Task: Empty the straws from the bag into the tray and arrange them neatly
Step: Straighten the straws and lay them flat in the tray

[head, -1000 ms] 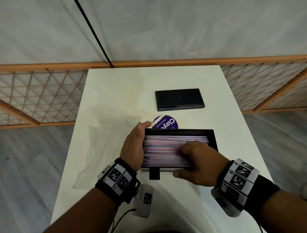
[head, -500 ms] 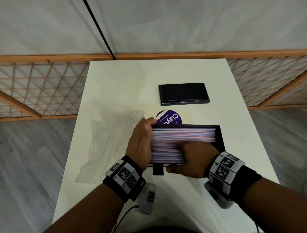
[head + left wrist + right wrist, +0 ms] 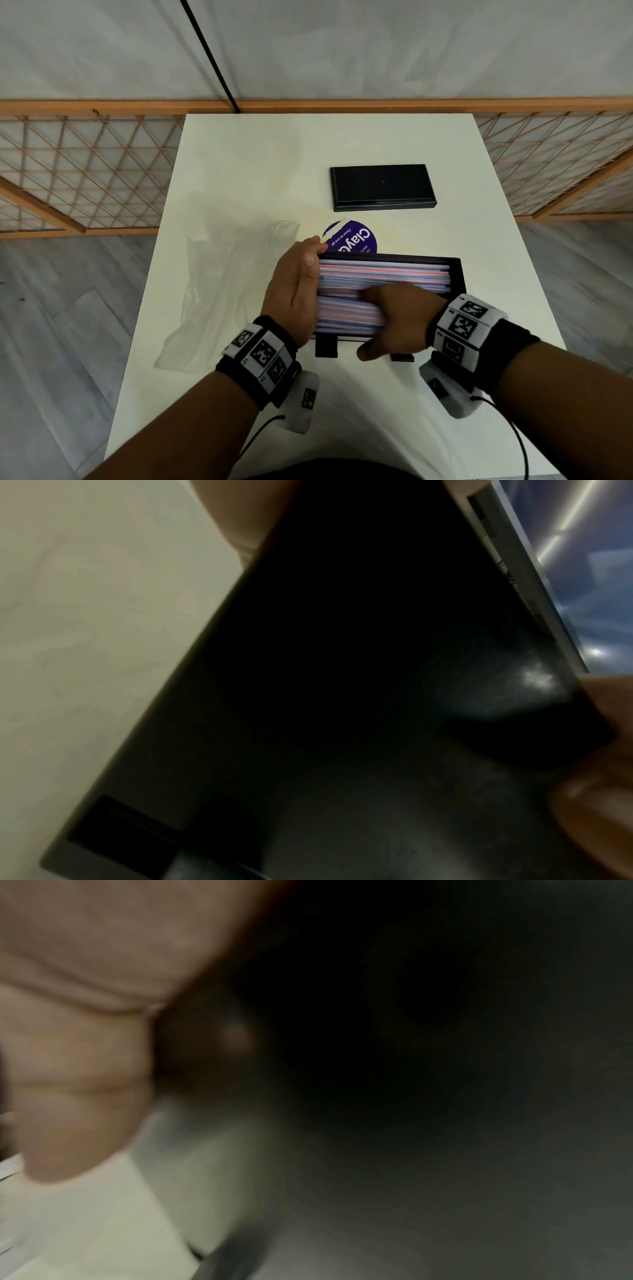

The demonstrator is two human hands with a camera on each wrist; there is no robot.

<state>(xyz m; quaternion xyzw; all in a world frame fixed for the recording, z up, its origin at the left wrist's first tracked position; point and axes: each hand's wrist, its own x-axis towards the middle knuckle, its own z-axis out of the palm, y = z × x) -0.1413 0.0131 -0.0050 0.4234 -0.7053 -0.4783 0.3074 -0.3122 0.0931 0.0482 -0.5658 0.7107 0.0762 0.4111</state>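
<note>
Pink-and-blue striped paper straws (image 3: 383, 277) fill your shallow black rectangular tray (image 3: 457, 277); your left hand (image 3: 294, 291) presses flat against their ends, your right hand (image 3: 400, 318) curls over them. Push harder and they may buckle out.

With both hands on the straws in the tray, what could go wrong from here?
1. The left hand presses flat against the straws' left ends; pushing hard may slide the black tray rightwards along the table.
2. The right hand covers the near rows, blurred here, so crooked straws could go unnoticed.
3. The empty plastic bag lies beside the left wrist and might get swept off.
</note>
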